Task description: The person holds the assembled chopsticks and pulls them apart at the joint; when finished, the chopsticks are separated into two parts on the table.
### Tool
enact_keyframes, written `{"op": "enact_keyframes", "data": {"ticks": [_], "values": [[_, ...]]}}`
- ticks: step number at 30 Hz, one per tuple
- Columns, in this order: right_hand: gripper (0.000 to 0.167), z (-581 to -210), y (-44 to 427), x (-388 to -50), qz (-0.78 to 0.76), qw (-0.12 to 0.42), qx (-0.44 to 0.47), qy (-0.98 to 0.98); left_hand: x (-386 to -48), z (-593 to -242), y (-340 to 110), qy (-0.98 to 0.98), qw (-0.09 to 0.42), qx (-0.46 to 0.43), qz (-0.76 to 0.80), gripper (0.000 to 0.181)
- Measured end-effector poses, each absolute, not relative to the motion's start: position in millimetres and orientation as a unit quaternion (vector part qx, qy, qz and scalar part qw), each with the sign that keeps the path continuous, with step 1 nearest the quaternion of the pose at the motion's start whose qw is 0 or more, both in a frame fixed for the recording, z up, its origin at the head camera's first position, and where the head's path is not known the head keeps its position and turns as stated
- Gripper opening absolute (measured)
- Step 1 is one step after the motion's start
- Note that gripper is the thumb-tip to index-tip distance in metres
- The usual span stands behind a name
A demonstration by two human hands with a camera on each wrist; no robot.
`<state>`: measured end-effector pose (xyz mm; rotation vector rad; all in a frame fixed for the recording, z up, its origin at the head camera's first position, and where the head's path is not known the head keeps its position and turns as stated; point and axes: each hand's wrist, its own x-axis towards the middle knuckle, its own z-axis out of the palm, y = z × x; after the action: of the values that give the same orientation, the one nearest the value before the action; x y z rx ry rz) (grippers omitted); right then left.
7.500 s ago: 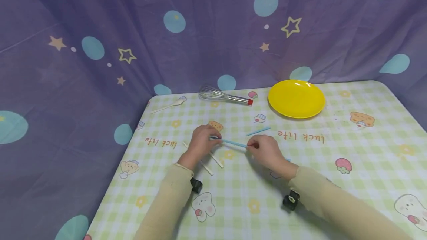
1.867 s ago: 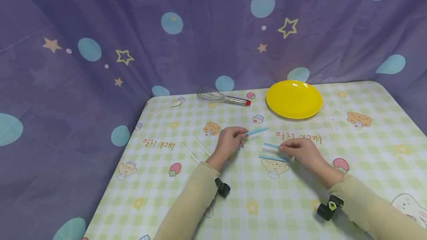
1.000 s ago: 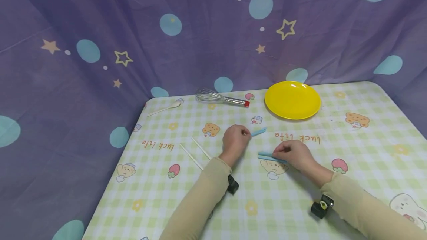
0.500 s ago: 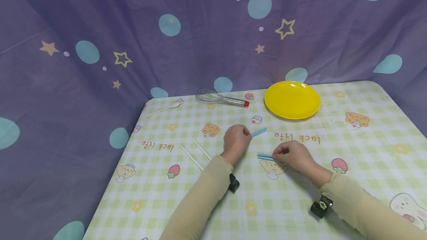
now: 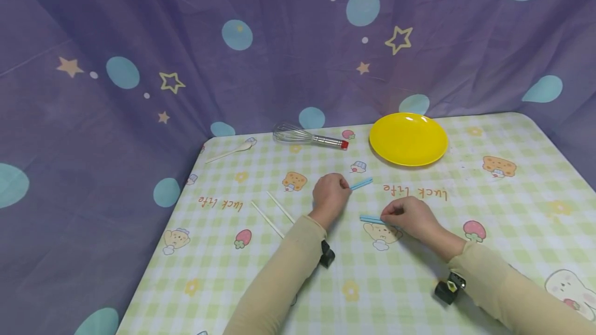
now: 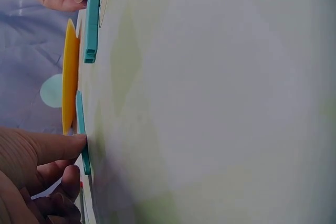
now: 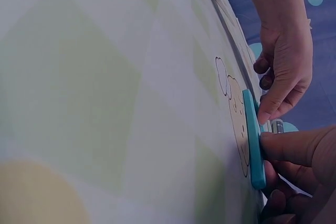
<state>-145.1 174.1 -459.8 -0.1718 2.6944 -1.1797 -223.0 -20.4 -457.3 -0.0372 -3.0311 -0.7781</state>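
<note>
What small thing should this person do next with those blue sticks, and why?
Probably ease the right hand off its blue sticks: they lie side by side and seem to need no holding, while the white sticks lie apart.

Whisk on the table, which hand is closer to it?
Left. The left hand is in front of the whisk, on its near side; the right hand is farther from it, over to the right.

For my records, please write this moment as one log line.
left hand: pinches far blue sticks; right hand: pinches near blue sticks; yellow plate: untouched
</note>
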Motion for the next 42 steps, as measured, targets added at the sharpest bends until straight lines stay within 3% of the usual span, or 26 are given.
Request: {"op": "enact_keyframes", "data": {"ticks": [14, 24, 30, 37, 42], "values": [[0.008, -456, 174, -146, -0.422, 0.095, -0.045, 0.901, -222, -446, -34, -0.963, 0.021, -0.014, -0.268, 0.018], [0.008, -457, 158, -144, -0.448, -0.002, -0.061, 0.892, -224, -433, -86, -0.941, 0.008, -0.026, -0.337, 0.009], [0.005, -456, 138, -143, -0.469, -0.025, -0.098, 0.877, -220, -427, -120, -0.927, -0.014, -0.069, -0.37, 0.004], [0.007, -455, 112, -143, -0.48, -0.023, -0.154, 0.864, -213, -426, -158, -0.935, -0.049, -0.111, -0.332, 0.006], [0.009, -456, 94, -142, -0.495, 0.015, -0.165, 0.853, -207, -428, -180, -0.942, -0.052, -0.133, -0.303, 0.008]]}}
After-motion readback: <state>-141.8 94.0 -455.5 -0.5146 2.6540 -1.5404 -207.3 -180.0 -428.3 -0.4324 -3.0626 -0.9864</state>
